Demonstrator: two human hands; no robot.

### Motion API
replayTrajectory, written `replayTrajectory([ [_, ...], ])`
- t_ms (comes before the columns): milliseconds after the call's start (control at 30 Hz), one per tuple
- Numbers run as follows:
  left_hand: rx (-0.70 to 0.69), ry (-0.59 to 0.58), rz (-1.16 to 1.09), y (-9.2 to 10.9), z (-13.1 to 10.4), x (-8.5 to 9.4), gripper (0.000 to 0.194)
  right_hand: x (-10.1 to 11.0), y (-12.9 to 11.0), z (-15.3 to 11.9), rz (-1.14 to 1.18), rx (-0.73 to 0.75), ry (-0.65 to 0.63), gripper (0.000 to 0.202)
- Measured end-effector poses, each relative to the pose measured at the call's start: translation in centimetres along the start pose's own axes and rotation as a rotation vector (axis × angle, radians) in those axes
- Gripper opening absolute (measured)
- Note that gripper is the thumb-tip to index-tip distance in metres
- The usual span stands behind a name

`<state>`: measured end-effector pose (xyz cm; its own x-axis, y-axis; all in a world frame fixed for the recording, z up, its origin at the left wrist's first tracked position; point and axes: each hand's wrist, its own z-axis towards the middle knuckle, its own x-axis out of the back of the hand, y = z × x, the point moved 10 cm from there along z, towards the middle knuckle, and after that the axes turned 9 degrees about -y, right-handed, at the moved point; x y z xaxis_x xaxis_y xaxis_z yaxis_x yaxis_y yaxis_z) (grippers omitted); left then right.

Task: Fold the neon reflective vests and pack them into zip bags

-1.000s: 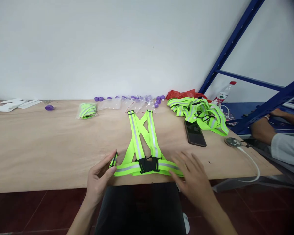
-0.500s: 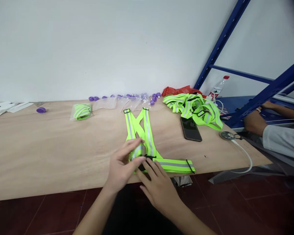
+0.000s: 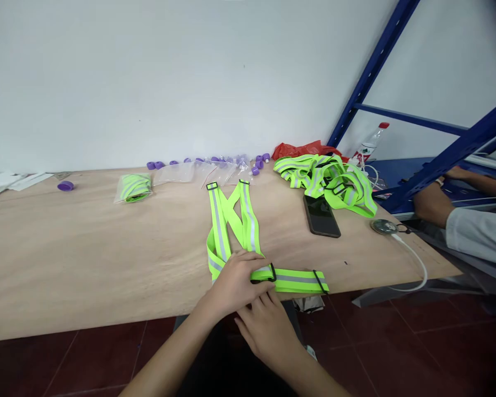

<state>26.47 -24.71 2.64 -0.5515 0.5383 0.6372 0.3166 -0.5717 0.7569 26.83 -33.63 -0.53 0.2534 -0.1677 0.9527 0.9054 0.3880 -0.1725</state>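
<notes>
A neon yellow-green reflective harness (image 3: pixel 251 220) with a silver stripe and black buckles lies on the table, its two straps crossing in an X. My left hand (image 3: pixel 240 281) is closed on a folded strap end of it, pinched between thumb and fingers beside a black buckle. Lower down, my right hand (image 3: pixel 268 328) rests at the table's front edge with fingers stretched out. Its fingertips are partly hidden under my left thumb and touch the harness's lower edge. One side strap (image 3: pixel 300 280) extends flat to the right.
Behind are a bagged harness (image 3: pixel 134 187), clear plastic bags (image 3: pixel 174 172) and several purple caps (image 3: pixel 258 164). At right, a phone (image 3: pixel 321 216) lies beside a heap of reflective straps (image 3: pixel 347 187), with a cabled round device (image 3: pixel 383 226) and blue rack (image 3: pixel 366 77). Another person's arm (image 3: pixel 432 204) is far right.
My left hand has moved right, bringing the strap end and its buckle across the harness's lower part. The left strap now bows outward. My right hand has shifted slightly down, partly beneath the left.
</notes>
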Motion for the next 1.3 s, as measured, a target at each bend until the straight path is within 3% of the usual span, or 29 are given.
replayTrajectory([
  [133, -0.004, -0.021, 0.051, 0.0, -0.4, -0.1, 0.04, 2.4, 0.6, -0.8, 0.18, 0.071, 0.083, 0.035],
  [267, -0.033, -0.043, 0.157, 0.2, -0.6, -0.8, 0.041, 5.0, 2.2, -3.0, 0.183, 0.173, 0.215, 0.049],
  [333, -0.048, -0.036, 0.202, 0.5, -0.7, -1.1, 0.044, 6.2, 4.9, -4.8, 0.127, 0.078, 0.337, 0.046],
  [433, -0.058, -0.07, 0.306, 0.7, -0.8, -1.6, 0.031, 7.7, 10.6, -7.6, 0.056, -0.21, 0.462, 0.037],
  [500, -0.104, -0.119, 0.403, 1.1, -0.8, -2.1, 0.022, 7.8, 13.6, -8.5, 0.107, -0.308, 0.416, 0.039],
  [567, -0.177, -0.131, 0.485, 1.8, -1.1, -2.3, 0.022, 7.2, 15.7, -8.5, 0.211, -0.34, 0.28, 0.047],
  [700, -0.222, -0.023, 0.675, 3.2, -2.2, -2.6, 0.02, 5.4, 17.4, -7.9, 0.366, -0.312, -0.026, 0.047],
  [800, -0.093, 0.035, 0.824, 3.6, -3.4, -3.4, 0.03, 5.3, 18.7, -8.3, 0.446, -0.367, -0.039, 0.046],
  [867, -0.008, 0.054, 0.85, 3.8, -4.2, -4.0, 0.043, 5.3, 19.7, -8.6, 0.568, -0.438, 0.024, 0.046],
  [967, 0.072, 0.072, 0.829, 3.7, -5.2, -4.6, 0.056, 5.3, 20.2, -8.6, 0.867, -0.465, 0.235, 0.047],
  [1100, 0.112, 0.023, 0.793, 3.2, -5.7, -4.9, 0.058, 5.1, 19.5, -6.9, 1.196, -0.402, 0.469, 0.049],
  [1200, 0.116, -0.012, 0.767, 3.1, -5.7, -4.8, 0.058, 6.0, 18.0, -4.7, 1.271, -0.328, 0.508, 0.044],
  [1300, 0.118, -0.027, 0.764, 3.1, -5.7, -4.7, 0.057, 8.1, 15.2, -1.7, 1.236, -0.185, 0.435, 0.045],
])
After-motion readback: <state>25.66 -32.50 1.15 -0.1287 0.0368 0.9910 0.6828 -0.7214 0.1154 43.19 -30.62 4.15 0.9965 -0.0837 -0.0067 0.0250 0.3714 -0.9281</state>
